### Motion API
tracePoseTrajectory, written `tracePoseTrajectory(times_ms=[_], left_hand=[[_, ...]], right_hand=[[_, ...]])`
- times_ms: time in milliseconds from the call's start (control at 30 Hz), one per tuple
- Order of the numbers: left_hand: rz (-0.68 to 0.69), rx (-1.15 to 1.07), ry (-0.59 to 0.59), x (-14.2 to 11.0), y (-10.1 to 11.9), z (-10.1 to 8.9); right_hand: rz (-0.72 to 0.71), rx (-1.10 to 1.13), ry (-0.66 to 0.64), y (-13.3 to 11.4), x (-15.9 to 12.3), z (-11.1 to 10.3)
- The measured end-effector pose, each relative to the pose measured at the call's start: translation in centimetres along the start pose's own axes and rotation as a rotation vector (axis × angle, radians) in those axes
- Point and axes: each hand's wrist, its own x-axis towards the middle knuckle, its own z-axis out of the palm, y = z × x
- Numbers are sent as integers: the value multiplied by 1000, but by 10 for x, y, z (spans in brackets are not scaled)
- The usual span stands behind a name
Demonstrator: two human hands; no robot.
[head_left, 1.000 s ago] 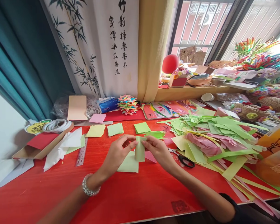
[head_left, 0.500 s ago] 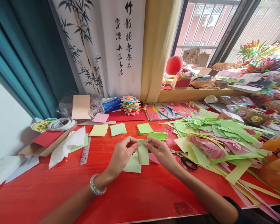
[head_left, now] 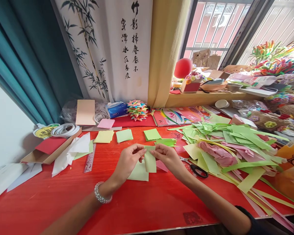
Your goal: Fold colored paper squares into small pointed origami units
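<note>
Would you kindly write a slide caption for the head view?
Left hand and right hand pinch a pale green paper above a red table, black-handled scissors nearby.

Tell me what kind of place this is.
Probably a craft corner by a window: colored paper scraps lie heaped on a red table, with scissors at the heap's edge and a ruler farther left.
</note>
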Motion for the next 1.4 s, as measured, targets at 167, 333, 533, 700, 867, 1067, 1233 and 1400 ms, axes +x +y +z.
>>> tracePoseTrajectory(times_ms=[167, 333, 533, 700, 867, 1067, 1233, 1400], left_hand=[[8, 32, -14, 3, 0, -1], [34, 110, -51, 4, -1, -1], [54, 149, -61, 4, -2, -1], [43, 180, -80, 3, -1, 1], [-21, 205, -131, 2, -4, 5], [-67, 136, -129, 5, -11, 5], [-78, 76, -168, 6, -18, 7], [-95, 75, -171, 6, -18, 4]], right_hand=[[30, 60, 11, -3, 2, 2], [14, 1, 21, 2, 4, 0], [-45, -100, -1, 4, 3, -1], [-70, -37, 76, 1, 4, -5], [-20, -113, 116, -6, 4, -6], [20, -120, 127, -8, 3, -5], [30, -112, 144, -8, 5, -10], [56, -126, 104, -9, 8, -12]])
